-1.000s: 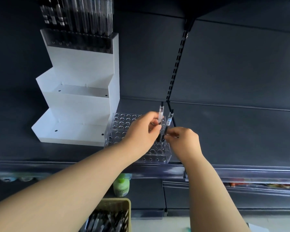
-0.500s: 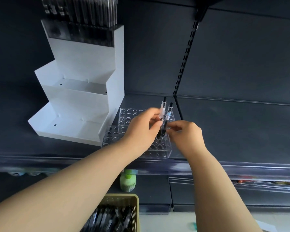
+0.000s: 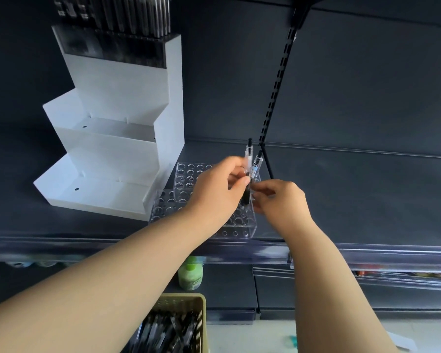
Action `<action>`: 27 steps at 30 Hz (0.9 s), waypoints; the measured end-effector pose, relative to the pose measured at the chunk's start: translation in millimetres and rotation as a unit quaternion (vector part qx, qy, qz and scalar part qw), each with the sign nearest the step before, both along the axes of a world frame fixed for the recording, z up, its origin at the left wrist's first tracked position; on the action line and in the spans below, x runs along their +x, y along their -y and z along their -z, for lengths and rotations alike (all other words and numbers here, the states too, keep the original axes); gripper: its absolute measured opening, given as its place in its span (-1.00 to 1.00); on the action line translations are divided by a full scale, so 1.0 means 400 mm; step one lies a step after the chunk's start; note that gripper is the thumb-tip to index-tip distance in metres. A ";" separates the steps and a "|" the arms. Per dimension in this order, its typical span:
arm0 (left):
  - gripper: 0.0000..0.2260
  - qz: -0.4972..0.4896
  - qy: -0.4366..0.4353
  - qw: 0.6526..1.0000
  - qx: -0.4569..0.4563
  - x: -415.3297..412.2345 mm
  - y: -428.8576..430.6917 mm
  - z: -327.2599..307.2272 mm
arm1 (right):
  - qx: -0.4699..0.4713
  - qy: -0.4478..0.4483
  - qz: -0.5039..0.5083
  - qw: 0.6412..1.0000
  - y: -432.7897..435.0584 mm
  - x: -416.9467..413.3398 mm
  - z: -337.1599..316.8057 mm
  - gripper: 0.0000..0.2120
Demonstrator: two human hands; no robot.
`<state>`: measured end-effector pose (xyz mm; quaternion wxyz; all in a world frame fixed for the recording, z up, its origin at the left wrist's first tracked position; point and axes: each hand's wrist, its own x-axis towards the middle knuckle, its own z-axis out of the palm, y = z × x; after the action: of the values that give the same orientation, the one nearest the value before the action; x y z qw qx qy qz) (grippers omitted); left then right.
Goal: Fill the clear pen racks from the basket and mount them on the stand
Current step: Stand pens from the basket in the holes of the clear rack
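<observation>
Far left on the shelf (image 3: pixel 341 194), the white stand (image 3: pixel 112 149) sat with its two lower steps bare, and up on its top step was a full rack (image 3: pixel 112 47), dark pens packed upright in it and running out of the top of the view. Down below the shelf edge, the basket (image 3: pixel 186 300) showed its beige rim with a heap of loose pens (image 3: pixel 168 332) inside, and a green bottle (image 3: pixel 190 275) stood just behind it. Back up top, just right of the stand and touching its base, two clear racks lay one behind the other, the back rack (image 3: pixel 189 174) and the front rack (image 3: pixel 163 207), rows of round holes showing through. Over them came the left hand (image 3: pixel 214 192), fingers curled, thumb and fingertips pinching the left pen (image 3: pixel 248 156) around its middle. That pen stood nearly upright, clear barrel, black top. Right beside it, tilted a touch to the right, was the right pen (image 3: pixel 257 161), and the two crossed low down near the fingers. Their dark lower ends dropped toward the holes at the racks' right side, though exactly which hole was hard to tell. The right hand (image 3: pixel 280 200) was in close, fingers curled, pinching the right pen low on its barrel. Behind the hands, a black slotted upright (image 3: pixel 278 80) ran up the dark back wall.
</observation>
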<state>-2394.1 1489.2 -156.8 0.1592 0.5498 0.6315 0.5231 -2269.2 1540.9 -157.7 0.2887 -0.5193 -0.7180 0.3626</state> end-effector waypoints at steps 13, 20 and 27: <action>-0.88 -0.001 -0.111 0.991 -0.069 0.010 -0.006 0.011 | 0.050 0.010 -0.047 0.998 0.002 0.006 -0.021 -0.68; -0.91 -0.014 -0.112 0.990 -0.085 0.005 -0.004 0.019 | 0.061 0.041 -0.054 0.996 0.002 0.006 -0.018 -0.61; -0.92 -0.027 -0.131 0.986 -0.102 -0.017 0.007 0.027 | 0.064 0.082 -0.055 0.993 -0.001 -0.001 -0.011 -0.69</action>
<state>-2401.0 1486.2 -167.5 0.1164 0.5775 0.7112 0.3835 -2269.7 1541.5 -153.3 0.2411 -0.4871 -0.7886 0.2876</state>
